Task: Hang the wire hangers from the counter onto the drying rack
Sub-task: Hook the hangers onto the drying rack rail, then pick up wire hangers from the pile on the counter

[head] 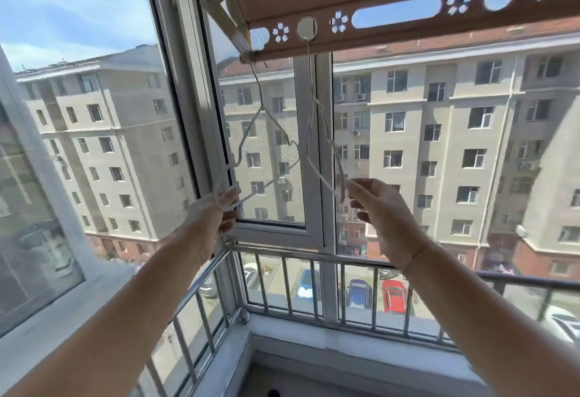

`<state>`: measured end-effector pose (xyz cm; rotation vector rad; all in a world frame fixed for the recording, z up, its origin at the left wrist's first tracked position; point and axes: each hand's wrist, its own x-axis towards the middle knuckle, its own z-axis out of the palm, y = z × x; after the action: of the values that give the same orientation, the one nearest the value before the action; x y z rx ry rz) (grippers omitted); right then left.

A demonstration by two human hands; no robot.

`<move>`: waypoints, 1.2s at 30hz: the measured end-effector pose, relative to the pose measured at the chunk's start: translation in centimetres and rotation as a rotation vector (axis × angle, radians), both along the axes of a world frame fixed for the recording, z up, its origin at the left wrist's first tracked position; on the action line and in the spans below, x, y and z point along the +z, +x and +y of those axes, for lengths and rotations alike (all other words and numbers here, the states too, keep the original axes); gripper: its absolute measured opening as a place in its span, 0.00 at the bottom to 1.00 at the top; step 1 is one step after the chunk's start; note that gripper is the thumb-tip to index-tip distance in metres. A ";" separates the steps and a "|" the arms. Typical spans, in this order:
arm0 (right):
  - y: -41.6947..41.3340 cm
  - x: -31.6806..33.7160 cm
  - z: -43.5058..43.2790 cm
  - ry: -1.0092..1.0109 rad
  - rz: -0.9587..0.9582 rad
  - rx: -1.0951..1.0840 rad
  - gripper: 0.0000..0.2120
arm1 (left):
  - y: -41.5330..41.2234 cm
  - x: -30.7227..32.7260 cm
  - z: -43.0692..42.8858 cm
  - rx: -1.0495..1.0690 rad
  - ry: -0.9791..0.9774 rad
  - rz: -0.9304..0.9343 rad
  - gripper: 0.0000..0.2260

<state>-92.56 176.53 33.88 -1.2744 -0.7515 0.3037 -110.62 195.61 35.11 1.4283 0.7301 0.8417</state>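
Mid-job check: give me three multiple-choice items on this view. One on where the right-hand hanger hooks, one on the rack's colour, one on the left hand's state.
1. Where does the hook of the thin white wire hanger in the right hand sit?
A. in a round hole of the flower-cut drying-rack rail
B. on a balcony railing
C. on a window handle

2. What colour is that rail?
A. blue
B. brown
C. black

3. What is the left hand doing?
A. hanging idle
B. gripping the second white wire hanger
C. resting on a sill

Answers:
1 A: its neck runs up into the round hole.
2 B: the perforated face is brown.
3 B: the fingers curl round the wire's lower end.
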 end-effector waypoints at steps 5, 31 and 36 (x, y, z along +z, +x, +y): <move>1.4 -4.5 -4.9 -0.097 -0.076 -0.103 0.16 | 2.1 -6.6 -3.8 -0.213 0.070 0.178 0.09; 14.0 -16.3 -58.6 -0.445 -0.023 -0.892 0.34 | 29.2 -16.0 -54.3 -1.177 0.319 0.200 0.24; 14.4 -17.0 -69.9 -0.475 0.033 -1.014 0.31 | 32.7 -17.9 -65.0 -1.268 0.357 0.181 0.23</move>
<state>-78.15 106.65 16.85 -1.9248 0.0744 -0.3479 -77.93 130.59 17.23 1.8943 -0.2918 -0.1758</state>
